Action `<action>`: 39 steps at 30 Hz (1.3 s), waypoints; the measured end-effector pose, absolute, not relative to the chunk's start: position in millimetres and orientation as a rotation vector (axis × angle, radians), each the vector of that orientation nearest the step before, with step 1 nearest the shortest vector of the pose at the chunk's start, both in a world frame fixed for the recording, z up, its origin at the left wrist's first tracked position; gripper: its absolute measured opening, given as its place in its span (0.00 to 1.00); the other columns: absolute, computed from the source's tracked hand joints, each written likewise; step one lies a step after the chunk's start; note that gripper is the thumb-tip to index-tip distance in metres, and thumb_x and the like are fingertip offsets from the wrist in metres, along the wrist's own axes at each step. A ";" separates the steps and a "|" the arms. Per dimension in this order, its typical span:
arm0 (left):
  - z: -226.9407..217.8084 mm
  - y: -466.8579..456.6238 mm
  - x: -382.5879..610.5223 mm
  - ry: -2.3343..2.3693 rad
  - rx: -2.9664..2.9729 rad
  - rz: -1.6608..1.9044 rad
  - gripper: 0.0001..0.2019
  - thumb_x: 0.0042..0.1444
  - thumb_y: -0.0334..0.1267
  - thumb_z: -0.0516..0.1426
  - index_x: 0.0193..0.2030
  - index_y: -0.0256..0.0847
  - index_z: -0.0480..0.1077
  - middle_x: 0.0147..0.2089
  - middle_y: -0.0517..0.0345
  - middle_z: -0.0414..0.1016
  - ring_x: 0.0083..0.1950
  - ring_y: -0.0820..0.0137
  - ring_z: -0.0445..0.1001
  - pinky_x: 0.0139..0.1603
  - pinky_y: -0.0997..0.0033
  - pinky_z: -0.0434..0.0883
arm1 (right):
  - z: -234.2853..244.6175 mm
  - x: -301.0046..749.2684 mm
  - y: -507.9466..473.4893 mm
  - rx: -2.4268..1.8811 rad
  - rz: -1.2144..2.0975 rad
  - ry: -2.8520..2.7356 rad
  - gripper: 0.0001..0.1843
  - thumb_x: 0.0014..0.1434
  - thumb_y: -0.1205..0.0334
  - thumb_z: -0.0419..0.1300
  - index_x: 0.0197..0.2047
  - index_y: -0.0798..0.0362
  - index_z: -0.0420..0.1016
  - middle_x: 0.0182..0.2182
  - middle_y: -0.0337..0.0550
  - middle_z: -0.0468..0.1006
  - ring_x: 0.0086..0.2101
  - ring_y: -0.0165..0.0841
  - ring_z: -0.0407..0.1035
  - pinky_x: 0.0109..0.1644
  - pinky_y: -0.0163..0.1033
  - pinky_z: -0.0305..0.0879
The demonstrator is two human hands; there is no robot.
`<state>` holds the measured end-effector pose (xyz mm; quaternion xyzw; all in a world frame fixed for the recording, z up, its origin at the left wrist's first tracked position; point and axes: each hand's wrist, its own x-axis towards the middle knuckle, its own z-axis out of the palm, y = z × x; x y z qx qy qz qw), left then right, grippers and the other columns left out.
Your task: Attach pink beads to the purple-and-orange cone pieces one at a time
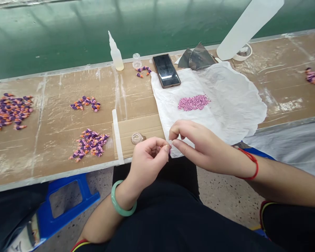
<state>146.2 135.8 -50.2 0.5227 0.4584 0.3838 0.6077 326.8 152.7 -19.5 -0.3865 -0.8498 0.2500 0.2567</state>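
Observation:
My left hand (149, 157), with a green bangle on the wrist, is curled at the table's front edge and pinches a small purple piece (169, 149) between thumb and fingers. My right hand (196, 143), a red string round its wrist, pinches at the same spot, fingertips meeting the left hand's. Just beyond lies a white crumpled sheet (225, 105) with a heap of tiny pink pieces (193, 102). A small clear cup (137, 138) stands by my left hand.
Piles of purple-and-orange pieces lie at the left (9, 110), middle (86, 102) and front (90, 142). A phone (166, 70), a glue bottle (116, 54), a clear cap (137, 60) and a tape roll (243, 52) sit at the back. A blue stool (68, 203) stands below.

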 end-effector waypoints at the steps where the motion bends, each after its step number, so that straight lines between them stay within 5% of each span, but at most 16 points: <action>1: -49.5 135.4 145.7 1.053 1.202 0.880 0.08 0.55 0.38 0.58 0.27 0.38 0.69 0.20 0.62 0.67 0.20 0.76 0.64 0.22 0.77 0.62 | -17.9 327.0 152.2 -1.088 0.762 -2.265 0.06 0.65 0.71 0.53 0.35 0.54 0.67 0.30 0.41 0.73 0.31 0.30 0.66 0.37 0.36 0.65; 20: -47.4 129.3 108.2 1.050 1.057 0.953 0.06 0.58 0.36 0.60 0.31 0.37 0.72 0.21 0.64 0.71 0.19 0.80 0.65 0.21 0.82 0.63 | -14.9 307.8 167.3 -1.083 1.055 -2.227 0.07 0.59 0.69 0.53 0.30 0.51 0.63 0.24 0.34 0.68 0.24 0.25 0.61 0.28 0.30 0.60; 39: -64.9 125.1 68.4 1.198 0.879 0.988 0.06 0.47 0.34 0.67 0.28 0.37 0.74 0.21 0.60 0.77 0.19 0.75 0.73 0.20 0.79 0.72 | -29.8 245.3 215.5 -1.064 0.393 -2.984 0.12 0.60 0.67 0.53 0.25 0.50 0.59 0.22 0.42 0.66 0.25 0.32 0.53 0.31 0.38 0.48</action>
